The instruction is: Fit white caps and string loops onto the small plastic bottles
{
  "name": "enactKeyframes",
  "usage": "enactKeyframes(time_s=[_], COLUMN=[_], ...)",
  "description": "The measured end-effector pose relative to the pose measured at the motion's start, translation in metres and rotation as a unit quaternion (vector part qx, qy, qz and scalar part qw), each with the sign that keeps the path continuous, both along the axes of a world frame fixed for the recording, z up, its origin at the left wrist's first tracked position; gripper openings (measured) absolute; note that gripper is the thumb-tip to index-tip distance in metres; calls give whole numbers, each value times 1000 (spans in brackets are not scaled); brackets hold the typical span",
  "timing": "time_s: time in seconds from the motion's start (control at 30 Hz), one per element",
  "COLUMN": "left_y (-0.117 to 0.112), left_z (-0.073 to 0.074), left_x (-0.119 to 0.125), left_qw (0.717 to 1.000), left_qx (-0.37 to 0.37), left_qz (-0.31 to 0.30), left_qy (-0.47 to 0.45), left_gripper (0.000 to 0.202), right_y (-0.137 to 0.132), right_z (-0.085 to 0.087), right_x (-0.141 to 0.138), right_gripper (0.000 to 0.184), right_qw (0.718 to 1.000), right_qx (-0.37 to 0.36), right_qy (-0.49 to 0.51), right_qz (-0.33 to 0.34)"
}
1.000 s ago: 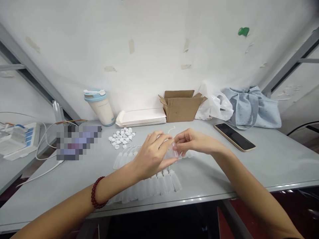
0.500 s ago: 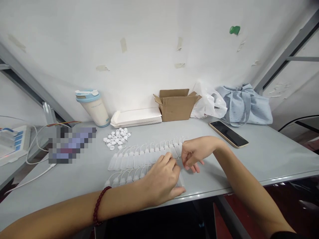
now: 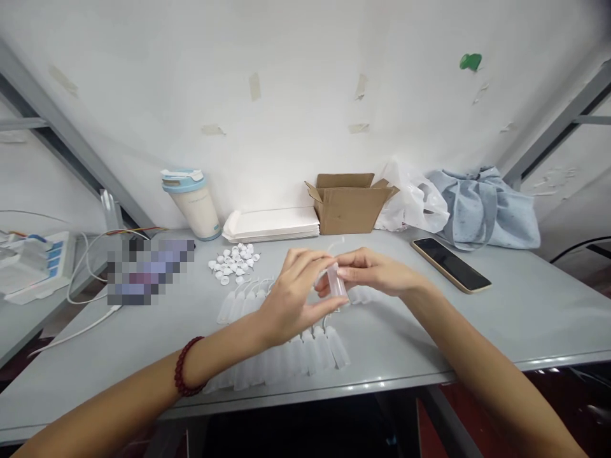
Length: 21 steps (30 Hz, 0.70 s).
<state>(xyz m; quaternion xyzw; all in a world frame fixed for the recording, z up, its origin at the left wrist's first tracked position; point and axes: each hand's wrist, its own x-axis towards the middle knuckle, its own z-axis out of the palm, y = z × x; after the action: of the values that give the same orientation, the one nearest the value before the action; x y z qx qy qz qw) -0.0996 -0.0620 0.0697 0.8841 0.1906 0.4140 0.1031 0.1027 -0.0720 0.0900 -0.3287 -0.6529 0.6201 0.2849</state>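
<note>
A small translucent plastic tube (image 3: 337, 284) is held up above the table, between both hands. My left hand (image 3: 296, 292) grips it with the thumb at its lower end and the fingers near its top. The thumb and fingers of my right hand (image 3: 377, 270) pinch the tube's upper end, from which a thin pale strand rises. Behind my left hand lies a row of similar tubes (image 3: 238, 308), each with a thin curved strand. Below the hands lies a second row of tubes (image 3: 310, 353), partly covered by my left forearm.
A pile of small white caps (image 3: 236, 262) lies left of centre. At the back stand a cup (image 3: 198, 207), a white stack (image 3: 272, 222), a cardboard box (image 3: 352, 208), a plastic bag (image 3: 415, 200) and a blue cloth bag (image 3: 501, 210). A phone (image 3: 451, 264) lies right.
Both hands have come up off the rows and together, now with a tube between them. The near row's right end shows again. The camera view has shifted slightly.
</note>
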Motion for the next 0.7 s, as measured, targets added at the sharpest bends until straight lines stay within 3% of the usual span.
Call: enactKeyframes(time_s=[0.07,0.17,0.27,0.33,0.43,0.5,0.57,0.7], left_y=[13,36,63,77,88,89,88,91], left_z=[-1,0,7,13,19,17,11,-3], left_x=[-2,-17,-50,-76,-104,-112,-113,-109], left_qw=[1000,1000,985,950,891,866,858,870], left_qx=[17,-8,-103,-182,-262,-303,-315,-291], left_qz=[3,7,120,173,205,204,197,201], left_qy=[-5,20,65,183,307,341,355,345], left_gripper=[44,38,24,22,24,22,17,14], right_y=[2,5,9,12,16,17,18,18], right_z=[-10,-21,-26,-27,-31,-34,-37,-42], right_x=[-13,-23,-23,-21,-21,-23,-26,-29], right_gripper=[29,29,34,34,34,34,35,36], right_qw=[995,983,967,955,945,940,936,933], right_qx=[-7,0,10,26,58,74,88,113], right_qy=[74,81,41,25,1,-19,-33,-48], right_qz=[-66,-163,-252,-293,-323,-334,-341,-337])
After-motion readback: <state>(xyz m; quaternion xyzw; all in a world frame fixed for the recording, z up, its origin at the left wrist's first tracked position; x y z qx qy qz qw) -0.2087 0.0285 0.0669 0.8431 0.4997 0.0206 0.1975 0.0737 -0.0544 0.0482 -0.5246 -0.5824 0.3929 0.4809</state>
